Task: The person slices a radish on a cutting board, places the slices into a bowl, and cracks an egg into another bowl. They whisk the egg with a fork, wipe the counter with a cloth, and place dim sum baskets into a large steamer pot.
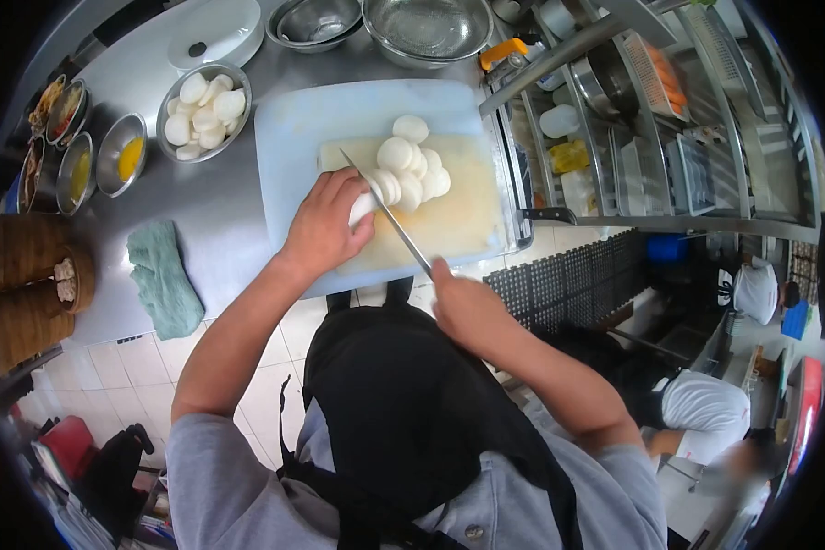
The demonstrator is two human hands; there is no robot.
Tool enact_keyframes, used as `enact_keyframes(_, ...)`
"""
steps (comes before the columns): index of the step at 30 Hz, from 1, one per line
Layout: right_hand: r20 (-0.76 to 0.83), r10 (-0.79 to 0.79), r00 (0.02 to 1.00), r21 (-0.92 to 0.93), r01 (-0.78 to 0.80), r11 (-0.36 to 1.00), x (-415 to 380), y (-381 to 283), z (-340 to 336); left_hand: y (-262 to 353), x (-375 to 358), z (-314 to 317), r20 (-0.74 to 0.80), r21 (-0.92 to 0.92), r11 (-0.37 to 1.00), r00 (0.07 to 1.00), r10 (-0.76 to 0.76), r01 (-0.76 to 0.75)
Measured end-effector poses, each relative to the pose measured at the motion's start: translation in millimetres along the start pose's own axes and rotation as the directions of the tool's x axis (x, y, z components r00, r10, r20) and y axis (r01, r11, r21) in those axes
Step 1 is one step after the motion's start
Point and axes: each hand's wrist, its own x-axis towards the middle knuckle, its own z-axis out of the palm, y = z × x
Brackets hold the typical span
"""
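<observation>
My left hand (325, 225) holds a white radish (362, 208) down on the cutting board (289, 124), its fingers curled over the near part. In my right hand (467, 307) is the handle of a kitchen knife (403, 236), whose long blade slants up and left across the radish beside my left fingertips. Round white radish slices (412, 165) lie in an overlapping pile to the right of the blade. The handle is mostly hidden by my right fingers.
Up and left of the board stands a metal bowl (163, 119) of white slices. A green cloth (165, 280) lies on the steel counter. Another knife (550, 214) sits at the board's right edge, near a wire shelf (605, 183). A person in white (706, 412) is at lower right.
</observation>
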Motion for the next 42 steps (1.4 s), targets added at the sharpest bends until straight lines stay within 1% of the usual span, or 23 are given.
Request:
enact_keyframes(1,0.006,0.001,1.000,-0.001,-0.001,1.000,17,3,13,0,-1,0,0.025,0.001,1.000,1.000,0.015,-0.015)
enact_keyframes(3,-0.050,-0.017,0.999,-0.034,0.015,0.999,49,6,30,0,0,-1,0.044,0.016,0.999,0.999,0.031,-0.032)
enact_keyframes(5,-0.051,-0.002,0.999,-0.014,0.001,1.000,55,9,29,0,-1,-1,0.047,0.008,1.000,0.999,-0.001,0.000)
enact_keyframes(9,-0.060,0.044,0.997,0.018,-0.043,0.999,53,13,25,1,-2,-5,0.041,0.037,0.999,0.999,0.005,-0.007)
enact_keyframes(12,-0.078,0.051,0.996,0.017,-0.050,0.999,36,4,12,2,-4,-12,0.080,0.076,0.997,0.997,0.017,-0.024)
enact_keyframes(14,-0.060,0.054,0.997,-0.001,-0.054,0.999,21,-4,-3,2,-5,-9,0.070,0.010,1.000,0.998,0.003,-0.003)
enact_keyframes(16,-0.044,0.066,0.997,-0.016,-0.067,0.998,6,-7,-12,0,-5,-7,0.074,0.002,1.000,0.997,0.000,0.000)
enact_keyframes(19,-0.040,0.036,0.999,-0.040,-0.038,0.998,-12,-8,-23,-1,-4,-5,0.074,-0.005,1.000,0.997,-0.008,0.009)
enact_keyframes(21,0.011,0.046,0.999,-0.078,-0.045,0.996,-22,-10,-29,-2,-4,-5,0.077,-0.005,1.000,0.997,-0.015,0.016)
enact_keyframes(22,0.011,0.049,0.999,-0.078,-0.048,0.996,-26,-11,-30,-3,-5,-5,0.077,-0.003,1.000,0.997,-0.017,0.018)
enact_keyframes(24,0.059,0.091,0.994,-0.093,-0.086,0.992,-32,-13,-32,-4,-5,-4,0.079,-0.005,1.000,0.997,-0.019,0.020)
enact_keyframes(27,0.090,0.093,0.992,-0.112,-0.083,0.990,-36,-18,-41,-4,-5,-5,0.075,-0.011,1.000,0.997,-0.025,0.026)
enact_keyframes(29,0.080,0.059,0.995,-0.077,-0.052,0.996,-24,-16,-33,-4,-4,-6,0.058,-0.030,1.000,0.998,0.008,-0.006)
enact_keyframes(30,0.062,0.030,0.998,-0.040,-0.027,0.999,-15,-13,-25,-6,-5,-5,0.062,-0.033,0.999,0.998,0.002,0.000)
enact_keyframes(31,0.068,0.033,0.997,-0.039,-0.031,0.999,-1,-8,-12,-7,-5,-4,0.077,-0.030,0.999,0.997,-0.017,0.019)
enact_keyframes(33,-0.024,-0.013,1.000,0.021,0.013,1.000,37,2,17,-8,-4,-3,0.080,-0.019,0.999,0.996,-0.035,0.037)
enact_keyframes(34,-0.028,-0.017,0.999,0.023,0.018,1.000,44,1,20,-7,-5,-2,0.084,-0.012,1.000,0.996,-0.017,0.018)
enact_keyframes(36,-0.006,0.004,1.000,-0.005,-0.004,1.000,54,-1,24,-8,-6,-5,0.088,0.005,1.000,0.996,0.010,-0.010)
enact_keyframes(39,-0.017,0.035,0.999,0.022,-0.034,0.999,57,6,27,-6,-12,-5,0.073,0.013,1.000,0.997,0.024,-0.025)
enact_keyframes(41,-0.033,0.030,0.999,0.026,-0.029,0.999,56,6,27,-1,-21,-8,-0.040,-0.111,0.992,0.997,-0.062,0.058)
enact_keyframes(42,-0.043,0.029,0.999,0.034,-0.027,0.999,56,5,28,0,-25,-8,-0.040,-0.105,0.993,0.997,-0.063,0.059)
